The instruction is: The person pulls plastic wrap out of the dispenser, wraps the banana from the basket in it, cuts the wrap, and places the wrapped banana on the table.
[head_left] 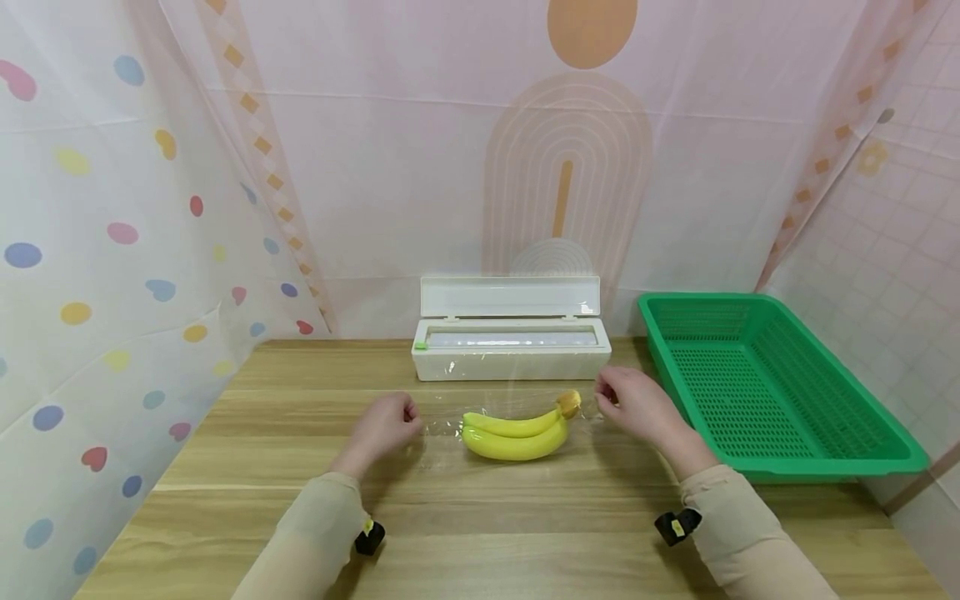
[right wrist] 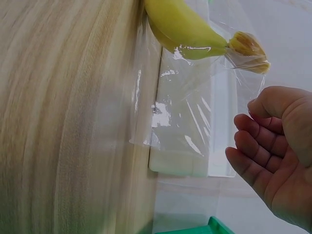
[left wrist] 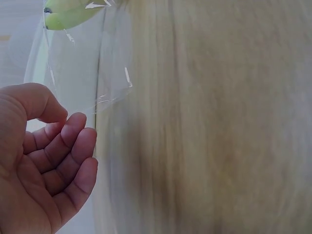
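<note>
A bunch of yellow bananas point(head_left: 513, 437) lies at the middle of the table, its brown-tipped stem point(head_left: 568, 404) pointing right. Clear plastic wrap point(right wrist: 183, 119) stretches around the bunch and shows by its shiny creases. To the left of the fruit, my left hand point(head_left: 386, 425) pinches an edge of the wrap between thumb and forefinger, the other fingers loosely bent. My right hand point(head_left: 637, 404), beside the stem, pinches another edge of the wrap in the same way. In the right wrist view the film pulls taut from the stem toward the fingertips point(right wrist: 256, 105).
Behind the bananas stands a white wrap dispenser box point(head_left: 513, 365) with its lid point(head_left: 510, 297) raised. A green plastic basket point(head_left: 787, 467) sits at the right side of the wooden table point(head_left: 480, 533). Patterned cloth curtains point(head_left: 375, 183) hang at the back and sides.
</note>
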Available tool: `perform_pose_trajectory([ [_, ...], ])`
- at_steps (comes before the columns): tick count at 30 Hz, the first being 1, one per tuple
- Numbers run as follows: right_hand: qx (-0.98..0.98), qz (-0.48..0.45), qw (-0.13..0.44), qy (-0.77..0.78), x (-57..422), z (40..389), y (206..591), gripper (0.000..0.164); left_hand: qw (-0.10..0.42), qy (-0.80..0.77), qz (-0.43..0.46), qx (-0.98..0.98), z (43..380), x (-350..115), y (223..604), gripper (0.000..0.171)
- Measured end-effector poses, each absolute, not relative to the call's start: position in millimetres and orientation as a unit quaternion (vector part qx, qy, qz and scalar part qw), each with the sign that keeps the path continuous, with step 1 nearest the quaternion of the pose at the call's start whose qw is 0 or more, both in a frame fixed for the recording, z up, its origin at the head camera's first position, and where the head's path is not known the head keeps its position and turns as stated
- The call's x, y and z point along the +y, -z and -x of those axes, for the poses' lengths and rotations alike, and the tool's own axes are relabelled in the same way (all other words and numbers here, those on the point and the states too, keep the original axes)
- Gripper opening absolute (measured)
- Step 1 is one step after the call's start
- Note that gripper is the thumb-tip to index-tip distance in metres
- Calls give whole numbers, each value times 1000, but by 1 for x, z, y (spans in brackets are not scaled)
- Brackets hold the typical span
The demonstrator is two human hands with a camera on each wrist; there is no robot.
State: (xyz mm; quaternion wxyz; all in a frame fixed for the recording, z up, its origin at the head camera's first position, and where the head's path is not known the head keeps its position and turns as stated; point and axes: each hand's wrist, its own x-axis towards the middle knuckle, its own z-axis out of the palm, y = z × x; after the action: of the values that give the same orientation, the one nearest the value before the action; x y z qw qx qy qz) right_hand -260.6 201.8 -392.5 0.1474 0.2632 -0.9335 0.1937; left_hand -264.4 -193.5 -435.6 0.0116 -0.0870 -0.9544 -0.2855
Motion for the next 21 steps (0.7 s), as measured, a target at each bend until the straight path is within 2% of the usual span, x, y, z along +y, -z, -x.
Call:
perform_pose_trajectory([
  [10, -934, -265, 146, -192, 203, 261, 394, 17, -12, 279, 84, -957, 265, -190, 439, 8],
  [21, -931, -267, 152, -196, 204, 258, 394, 16, -7, 266, 109, -958, 262, -188, 437, 8],
])
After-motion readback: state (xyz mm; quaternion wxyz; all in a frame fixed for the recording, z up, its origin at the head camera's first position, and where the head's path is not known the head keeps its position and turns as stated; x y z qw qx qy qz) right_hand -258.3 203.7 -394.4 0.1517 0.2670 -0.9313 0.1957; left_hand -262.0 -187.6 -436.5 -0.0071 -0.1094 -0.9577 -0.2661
